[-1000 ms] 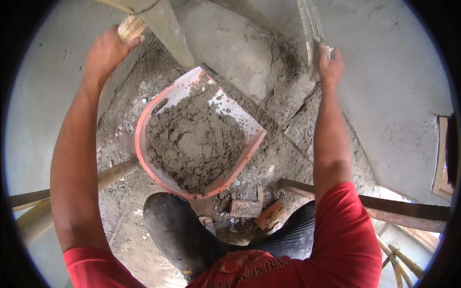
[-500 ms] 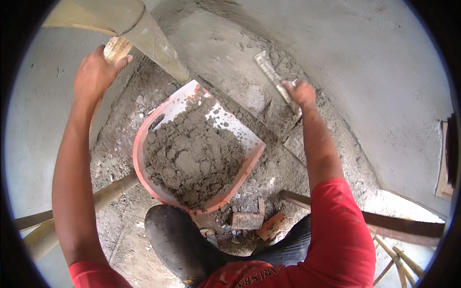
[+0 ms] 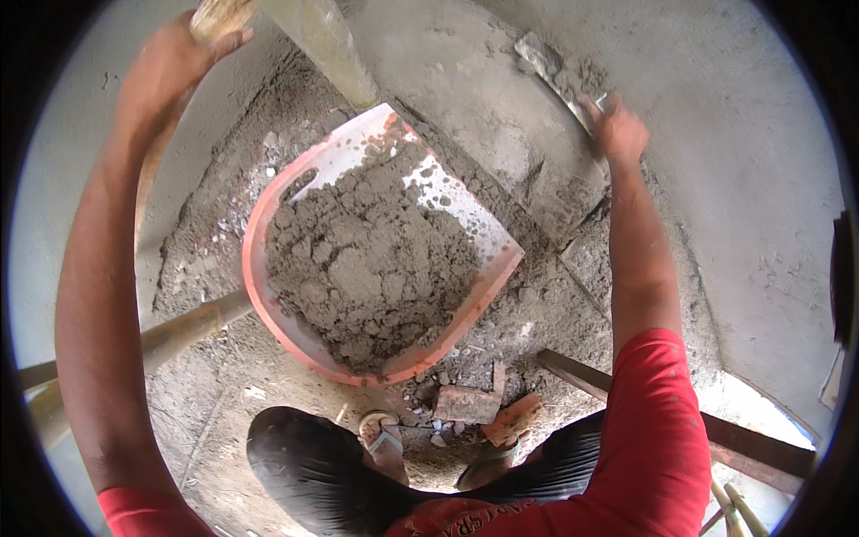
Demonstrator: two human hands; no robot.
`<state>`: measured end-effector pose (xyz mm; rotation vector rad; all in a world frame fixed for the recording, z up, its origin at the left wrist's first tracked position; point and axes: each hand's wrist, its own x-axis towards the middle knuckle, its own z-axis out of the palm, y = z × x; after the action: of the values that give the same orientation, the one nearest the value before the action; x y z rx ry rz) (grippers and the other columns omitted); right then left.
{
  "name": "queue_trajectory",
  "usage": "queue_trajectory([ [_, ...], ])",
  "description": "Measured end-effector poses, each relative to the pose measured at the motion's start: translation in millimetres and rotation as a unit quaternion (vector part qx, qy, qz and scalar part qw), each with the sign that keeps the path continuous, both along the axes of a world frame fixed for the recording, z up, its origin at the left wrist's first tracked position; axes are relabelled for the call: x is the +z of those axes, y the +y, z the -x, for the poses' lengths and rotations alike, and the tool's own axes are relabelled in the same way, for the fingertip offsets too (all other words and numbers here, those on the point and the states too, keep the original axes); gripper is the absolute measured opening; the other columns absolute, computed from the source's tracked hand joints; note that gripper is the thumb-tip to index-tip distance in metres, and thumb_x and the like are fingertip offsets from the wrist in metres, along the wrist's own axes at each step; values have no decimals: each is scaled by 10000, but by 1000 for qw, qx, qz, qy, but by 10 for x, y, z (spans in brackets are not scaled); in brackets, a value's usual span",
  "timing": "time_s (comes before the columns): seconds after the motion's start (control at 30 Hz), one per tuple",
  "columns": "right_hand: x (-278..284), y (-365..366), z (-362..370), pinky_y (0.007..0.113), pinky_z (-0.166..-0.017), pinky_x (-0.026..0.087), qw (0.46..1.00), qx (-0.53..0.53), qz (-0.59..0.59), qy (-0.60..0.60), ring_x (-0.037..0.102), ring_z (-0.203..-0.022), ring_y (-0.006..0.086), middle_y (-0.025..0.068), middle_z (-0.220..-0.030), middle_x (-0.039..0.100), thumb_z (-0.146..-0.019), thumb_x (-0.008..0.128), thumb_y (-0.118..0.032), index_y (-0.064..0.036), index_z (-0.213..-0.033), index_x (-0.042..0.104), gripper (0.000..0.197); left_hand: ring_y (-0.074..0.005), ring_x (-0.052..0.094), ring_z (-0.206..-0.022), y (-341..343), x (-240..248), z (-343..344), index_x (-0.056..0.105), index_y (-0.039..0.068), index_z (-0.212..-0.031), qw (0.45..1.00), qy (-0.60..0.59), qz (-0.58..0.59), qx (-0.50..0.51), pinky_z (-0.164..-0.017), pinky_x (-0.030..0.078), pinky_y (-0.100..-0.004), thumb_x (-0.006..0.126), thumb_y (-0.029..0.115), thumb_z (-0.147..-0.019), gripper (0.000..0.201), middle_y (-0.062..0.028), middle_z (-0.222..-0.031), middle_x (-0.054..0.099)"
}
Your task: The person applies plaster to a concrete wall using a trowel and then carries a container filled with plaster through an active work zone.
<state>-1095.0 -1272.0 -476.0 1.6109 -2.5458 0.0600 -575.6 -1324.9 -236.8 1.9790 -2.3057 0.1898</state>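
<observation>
In the head view, left hand [image 3: 165, 72] at upper left, fingers clamped on a wooden pole [image 3: 220, 18], right hand [image 3: 619, 134] with fingers wrapped around a trowel [image 3: 571, 109] on the cement surface [image 3: 429, 72], orange-rimmed tray [image 3: 253, 259] holding grey mortar [image 3: 367, 255] between the forearms, broken bricks [image 3: 467, 404] near the feet [image 3: 387, 452].

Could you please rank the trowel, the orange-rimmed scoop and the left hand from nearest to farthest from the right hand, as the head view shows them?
From the right hand:
1. Trowel: in its grip, at upper right.
2. Orange-rimmed scoop: near the middle, lower left of that hand.
3. Left hand: far across, at upper left.
</observation>
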Motion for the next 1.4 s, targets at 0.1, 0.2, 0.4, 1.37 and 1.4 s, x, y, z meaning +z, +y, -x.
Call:
queue_trajectory([
  [0.1,357,-172,-127,425,-709,564,997,26,64,41,729,-902,321,137,-953,749,-807,449,-859,-205,-1175,637,774,-375,680,-1040,51,56,-10,645,-18,-1201,999,49,-9,16,-909,508,-448,740,553,-796,706,-257,-1073,702],
  [0.2,856,-209,-318,415,-695,564,989,66,98,90,730,-868,294,117,-923,748,-843,516,-767,-197,-1132,648,653,-399,682,-938,435,120,208,683,-42,-1071,993,102,44,-41,-823,511,-470,810,444,-765,588,-279,-1010,698],
  [0.4,1423,133,-917,381,-735,580,935,201,209,203,738,-935,210,43,-1049,756,-764,521,-866,-228,-1214,676,797,-411,674,-965,207,104,85,690,-13,-1081,999,38,5,-1,-846,517,-490,781,548,-764,650,-270,-1038,698],
  [1.37,273,3245,-2660,427,-515,531,910,40,-13,-412,674,-599,344,174,-738,673,-928,667,-392,-38,-1175,505,461,-241,532,-1219,3104,-2830,-1073,498,6,-1370,782,584,49,211,-1061,389,-336,655,180,-926,502,-145,-1280,596],
  [1.4,166,3345,-2672,444,-518,532,902,15,-1,-431,670,-599,359,187,-737,668,-936,656,-399,-38,-1173,492,462,-221,548,-1153,3106,-2919,-1002,512,10,-1337,762,597,-3,251,-1017,409,-324,644,151,-917,462,-118,-1218,604],
])
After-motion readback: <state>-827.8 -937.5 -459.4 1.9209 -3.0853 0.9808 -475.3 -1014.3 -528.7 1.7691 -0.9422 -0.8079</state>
